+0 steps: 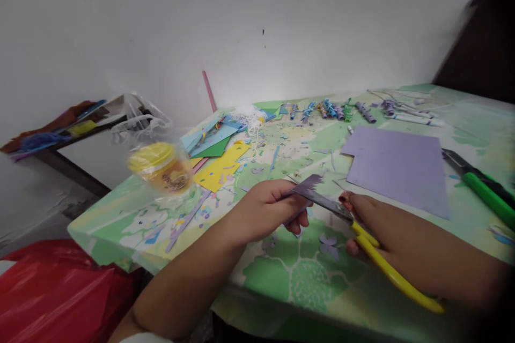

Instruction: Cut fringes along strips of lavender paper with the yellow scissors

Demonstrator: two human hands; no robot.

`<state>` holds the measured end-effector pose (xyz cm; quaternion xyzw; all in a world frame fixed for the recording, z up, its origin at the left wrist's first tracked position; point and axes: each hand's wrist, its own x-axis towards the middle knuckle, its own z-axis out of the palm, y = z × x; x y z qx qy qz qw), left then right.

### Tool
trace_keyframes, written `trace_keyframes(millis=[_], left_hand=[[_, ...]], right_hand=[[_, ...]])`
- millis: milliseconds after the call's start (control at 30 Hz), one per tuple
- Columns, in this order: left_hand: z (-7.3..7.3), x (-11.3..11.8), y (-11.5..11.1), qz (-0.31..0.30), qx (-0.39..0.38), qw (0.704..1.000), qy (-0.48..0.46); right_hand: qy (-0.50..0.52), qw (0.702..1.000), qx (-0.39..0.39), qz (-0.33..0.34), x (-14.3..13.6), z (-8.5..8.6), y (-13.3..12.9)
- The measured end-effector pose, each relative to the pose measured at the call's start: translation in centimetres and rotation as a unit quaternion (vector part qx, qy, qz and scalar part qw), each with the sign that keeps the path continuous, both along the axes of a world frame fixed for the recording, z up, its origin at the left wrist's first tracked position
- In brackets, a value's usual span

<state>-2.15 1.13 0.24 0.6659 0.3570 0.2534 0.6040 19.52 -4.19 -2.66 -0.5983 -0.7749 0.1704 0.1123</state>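
One purple strip (308, 185) in left hand (265, 211)

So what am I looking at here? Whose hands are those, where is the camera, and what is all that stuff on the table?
These are one person's two bare hands, seen by a camera worn on their head, looking down. The left hand pinches a small purple paper strip. The right hand holds yellow-handled scissors, whose blades touch that strip. They work over a table with a green flowery cloth. On it lie a big lilac paper sheet, a yellow paper sheet, blue and green paper pieces, a row of small rolled paper curls, a green-handled cutter and many paper scraps. A blurry yellow-lidded jar sits at the left.
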Motion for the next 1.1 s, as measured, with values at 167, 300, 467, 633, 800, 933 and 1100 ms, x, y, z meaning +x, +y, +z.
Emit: trace_keyframes(millis=[167, 300, 467, 633, 800, 933, 1100], left_hand=[[0.07, -0.02, -0.05, -0.01, -0.021, 1.0, -0.009], [0.09, -0.09, -0.16, -0.002, -0.028, 1.0, -0.013], [0.27, -0.19, -0.35, 0.0, 0.036, 0.999, 0.019], [0.52, -0.14, -0.69, 0.039, 0.18, 0.977, 0.104], [0.46, -0.01, -0.66, 0.04, 0.09, 0.993, 0.058], [0.55, -0.12, -0.5, 0.034, 0.031, 0.998, 0.035], [0.55, -0.8, -0.17, -0.018, -0.034, 0.999, 0.004]], right_hand=[[0.015, 0.999, -0.034, 0.0, -0.04, -0.11, 0.07], [0.029, 0.999, -0.022, 0.006, 0.1, -0.38, -0.04], [0.024, 1.0, 0.0, 0.008, 0.12, -0.45, -0.1], [0.021, 1.0, -0.001, -0.004, -0.01, -0.5, 0.06], [0.017, 1.0, -0.013, 0.002, -0.01, -0.69, 0.14], [0.015, 1.0, -0.015, -0.005, -0.25, -0.26, 0.14], [0.008, 1.0, 0.007, -0.005, -0.18, -0.45, 0.25]])
